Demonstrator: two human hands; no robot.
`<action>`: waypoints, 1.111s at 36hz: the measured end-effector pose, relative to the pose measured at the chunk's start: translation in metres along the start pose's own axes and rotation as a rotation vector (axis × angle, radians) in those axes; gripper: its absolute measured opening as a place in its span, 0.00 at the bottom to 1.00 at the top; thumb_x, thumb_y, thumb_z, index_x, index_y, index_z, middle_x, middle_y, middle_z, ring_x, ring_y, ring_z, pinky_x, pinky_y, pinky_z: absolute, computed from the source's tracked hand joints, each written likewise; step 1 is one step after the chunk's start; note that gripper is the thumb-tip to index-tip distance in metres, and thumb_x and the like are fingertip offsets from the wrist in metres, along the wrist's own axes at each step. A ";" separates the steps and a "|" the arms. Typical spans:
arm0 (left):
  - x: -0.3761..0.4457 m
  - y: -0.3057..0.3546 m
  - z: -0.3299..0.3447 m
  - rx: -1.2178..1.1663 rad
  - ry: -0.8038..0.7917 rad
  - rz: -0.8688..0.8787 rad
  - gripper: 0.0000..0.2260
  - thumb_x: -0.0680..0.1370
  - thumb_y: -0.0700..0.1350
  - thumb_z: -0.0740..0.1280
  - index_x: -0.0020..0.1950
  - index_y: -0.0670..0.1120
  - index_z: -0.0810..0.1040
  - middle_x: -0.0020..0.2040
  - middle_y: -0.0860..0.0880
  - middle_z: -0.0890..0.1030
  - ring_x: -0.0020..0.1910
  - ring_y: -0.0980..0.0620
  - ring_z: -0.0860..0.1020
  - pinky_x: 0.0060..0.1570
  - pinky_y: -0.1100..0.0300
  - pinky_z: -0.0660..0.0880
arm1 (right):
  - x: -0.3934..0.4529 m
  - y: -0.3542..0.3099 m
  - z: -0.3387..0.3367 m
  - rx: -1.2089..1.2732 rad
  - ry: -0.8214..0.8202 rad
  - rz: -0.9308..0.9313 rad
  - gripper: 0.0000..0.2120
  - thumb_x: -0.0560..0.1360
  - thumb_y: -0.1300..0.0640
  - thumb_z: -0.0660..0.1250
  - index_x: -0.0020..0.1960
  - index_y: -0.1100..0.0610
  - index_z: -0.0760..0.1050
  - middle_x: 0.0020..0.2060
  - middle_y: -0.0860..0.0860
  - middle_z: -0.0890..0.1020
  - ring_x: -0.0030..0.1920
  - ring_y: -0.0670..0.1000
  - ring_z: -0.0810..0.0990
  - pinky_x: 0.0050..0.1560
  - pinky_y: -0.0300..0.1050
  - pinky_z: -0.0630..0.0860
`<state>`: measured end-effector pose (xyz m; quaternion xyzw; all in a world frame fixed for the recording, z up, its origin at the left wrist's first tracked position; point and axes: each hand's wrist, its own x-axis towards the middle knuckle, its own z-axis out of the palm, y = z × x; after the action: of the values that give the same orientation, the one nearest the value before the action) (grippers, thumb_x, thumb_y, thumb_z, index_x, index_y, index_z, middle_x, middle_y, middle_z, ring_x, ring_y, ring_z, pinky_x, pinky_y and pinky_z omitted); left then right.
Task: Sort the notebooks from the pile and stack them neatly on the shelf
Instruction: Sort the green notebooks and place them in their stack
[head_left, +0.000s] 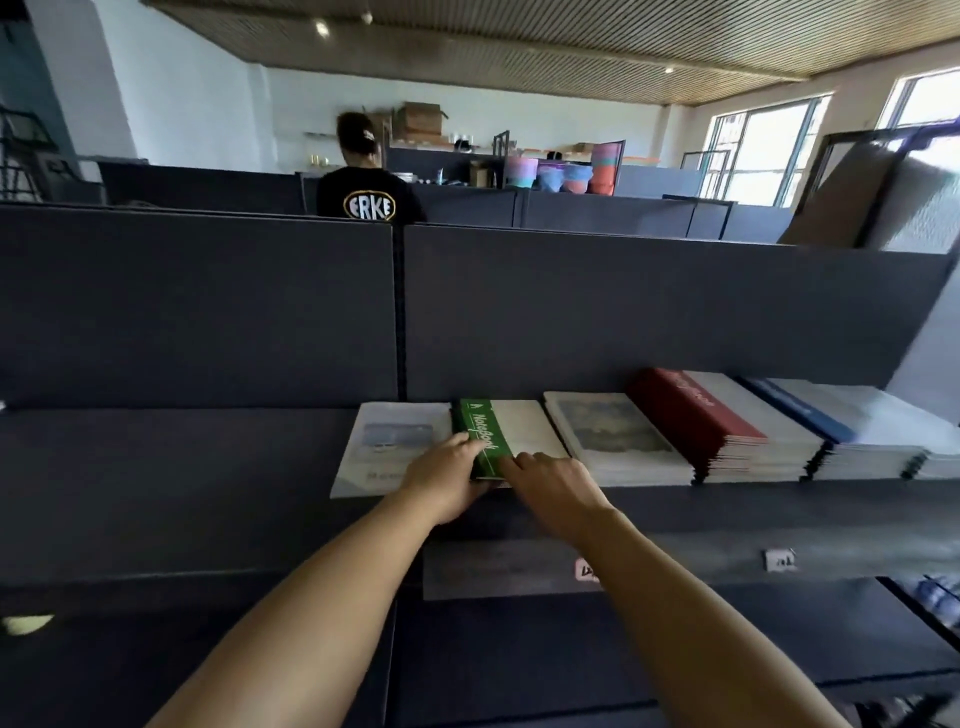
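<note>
A green-and-white notebook stack (511, 428) lies on the dark shelf (182, 452), between a pale notebook (384, 441) on its left and a grey-picture stack (618, 439) on its right. My left hand (447, 483) grips the green stack's near left corner, thumb on the green cover. My right hand (550, 486) rests on the near edge of the same stack, fingers bent over it. Further right stand a red-spined stack (717, 423) and a blue-spined stack (841, 431).
A dark partition wall (623, 312) rises behind the shelf. The shelf's left part is bare. Price tags (779, 560) sit on the shelf's front edge, with a lower shelf beneath. A person in a black shirt (369, 200) stands beyond the partition.
</note>
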<state>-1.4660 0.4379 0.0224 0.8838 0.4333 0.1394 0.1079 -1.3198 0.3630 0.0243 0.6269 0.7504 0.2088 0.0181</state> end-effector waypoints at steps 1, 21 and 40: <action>0.002 0.001 -0.001 0.017 -0.016 -0.005 0.26 0.79 0.51 0.65 0.76 0.52 0.62 0.77 0.49 0.59 0.73 0.46 0.64 0.65 0.54 0.66 | 0.001 0.002 0.000 0.010 -0.004 -0.004 0.17 0.77 0.63 0.58 0.66 0.58 0.64 0.55 0.55 0.76 0.53 0.56 0.79 0.38 0.48 0.69; 0.036 -0.008 -0.003 0.197 -0.273 -0.030 0.41 0.73 0.70 0.60 0.79 0.51 0.52 0.79 0.46 0.53 0.76 0.44 0.55 0.74 0.47 0.57 | 0.023 0.019 0.024 0.168 -0.046 0.033 0.18 0.80 0.50 0.56 0.68 0.54 0.66 0.58 0.52 0.75 0.58 0.54 0.75 0.50 0.51 0.75; 0.028 0.001 0.019 0.321 -0.074 -0.014 0.26 0.80 0.49 0.63 0.77 0.50 0.57 0.74 0.47 0.62 0.71 0.45 0.64 0.66 0.51 0.62 | 0.023 0.002 0.025 0.349 -0.058 0.254 0.19 0.78 0.57 0.59 0.68 0.52 0.66 0.61 0.51 0.74 0.63 0.54 0.72 0.52 0.51 0.74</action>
<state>-1.4426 0.4585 0.0088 0.8913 0.4518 0.0348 -0.0180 -1.3154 0.3922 0.0075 0.7157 0.6895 0.0583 -0.0954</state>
